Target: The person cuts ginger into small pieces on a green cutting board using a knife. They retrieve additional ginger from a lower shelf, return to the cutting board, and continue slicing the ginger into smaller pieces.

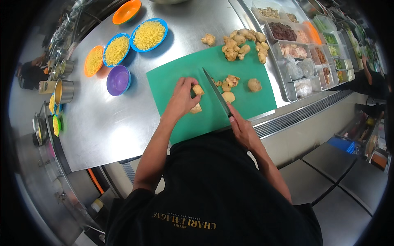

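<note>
My left hand (183,97) pinches a piece of ginger root (198,89) above the left half of a green cutting board (172,72). Under that hand, a second ginger piece (196,108) lies on the board, partly covered by the fingers. The black handle of a kitchen knife (217,93) is in my right hand (241,125), its blade pointing away and to the left. Just right of the blade are a cut ginger piece (228,97) and a knobbly one (231,81). A rounder ginger piece (254,85) sits farther right.
Whole ginger roots (238,43) are heaped at the board's far right corner. Noodles fill blue bowls (163,36) and an orange bowl (87,72) on the steel table (92,123), near a purple bowl (118,80). Ingredient containers (294,50) line the right. Other people stand at both sides.
</note>
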Motion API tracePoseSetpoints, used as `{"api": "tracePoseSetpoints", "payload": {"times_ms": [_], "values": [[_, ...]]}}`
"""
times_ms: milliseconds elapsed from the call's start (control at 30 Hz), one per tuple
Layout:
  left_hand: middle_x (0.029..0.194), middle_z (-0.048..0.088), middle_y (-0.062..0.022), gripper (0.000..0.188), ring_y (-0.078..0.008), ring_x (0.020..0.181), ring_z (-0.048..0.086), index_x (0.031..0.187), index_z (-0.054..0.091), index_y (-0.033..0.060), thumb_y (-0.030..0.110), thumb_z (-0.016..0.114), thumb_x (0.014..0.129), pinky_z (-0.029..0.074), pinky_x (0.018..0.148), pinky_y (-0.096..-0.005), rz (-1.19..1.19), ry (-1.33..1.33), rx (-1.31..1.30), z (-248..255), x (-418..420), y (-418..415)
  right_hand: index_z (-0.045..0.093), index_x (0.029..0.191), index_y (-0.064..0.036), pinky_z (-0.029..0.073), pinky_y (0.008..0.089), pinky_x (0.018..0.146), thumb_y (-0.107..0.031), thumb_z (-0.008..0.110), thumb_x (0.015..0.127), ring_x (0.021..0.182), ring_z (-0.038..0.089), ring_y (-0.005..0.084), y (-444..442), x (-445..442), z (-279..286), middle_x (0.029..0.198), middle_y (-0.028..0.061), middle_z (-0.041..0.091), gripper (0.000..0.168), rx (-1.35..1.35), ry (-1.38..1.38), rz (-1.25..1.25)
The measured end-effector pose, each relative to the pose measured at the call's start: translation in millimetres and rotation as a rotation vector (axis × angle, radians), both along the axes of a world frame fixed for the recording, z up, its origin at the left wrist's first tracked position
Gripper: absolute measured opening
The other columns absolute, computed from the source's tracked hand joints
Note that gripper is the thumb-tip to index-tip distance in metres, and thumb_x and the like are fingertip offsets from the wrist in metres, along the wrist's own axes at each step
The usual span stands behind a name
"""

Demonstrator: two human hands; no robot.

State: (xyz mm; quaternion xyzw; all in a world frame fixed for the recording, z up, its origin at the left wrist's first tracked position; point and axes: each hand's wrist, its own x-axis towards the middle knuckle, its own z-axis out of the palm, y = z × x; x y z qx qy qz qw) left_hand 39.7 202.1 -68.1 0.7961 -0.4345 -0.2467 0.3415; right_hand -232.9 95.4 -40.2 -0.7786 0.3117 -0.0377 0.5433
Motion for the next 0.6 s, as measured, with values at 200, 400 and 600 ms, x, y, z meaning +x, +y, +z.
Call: {"api": "tracePoseSetpoints", "payload": {"times_ms": [200,400,600], "values": [[0.118,0.072,-0.0160,0.043,-0.0259,0.100,0.073,0.135,0.061,0.0014,0.006,0.082,0.098,0.061,0.088,-0.0386,0.168,0.228,-0.019,-5,-7,8,0.043,0.170,-0.014,0.055,0.0538,0.100,-0.020,0.054,0.117,0.116,0.068,0.0560,4,-4,15,0.132,0.0283,0.074,0.055,-0.009,0.143,0.016],[0.121,0.070,-0.0158,0.040,-0.0243,0.096,0.072,0.135,0.066,0.0015,0.004,0.081,0.098,0.061,0.082,-0.0363,0.263,0.165,-0.055,-8,-19,21,0.036,0.176,-0.019,0.052,0.0334,0.063,-0.030,0.051,0.120,0.069,0.064,0.0194,2,-15,9,0.090,0.0103,0.071,0.059,0.595,0.031,-0.130],[0.121,0.068,-0.0139,0.038,-0.0258,0.099,0.069,0.128,0.071,0.0014,0.005,0.085,0.093,0.060,0.087,-0.0401,0.283,-0.031,-0.010,-3,-18,26,0.033,0.177,-0.020,0.047,0.0279,0.054,-0.033,0.048,0.121,0.062,0.057,0.0130,-12,-33,-20,0.087,0.0059,0.067,0.060,0.830,-0.097,-0.250]]}}
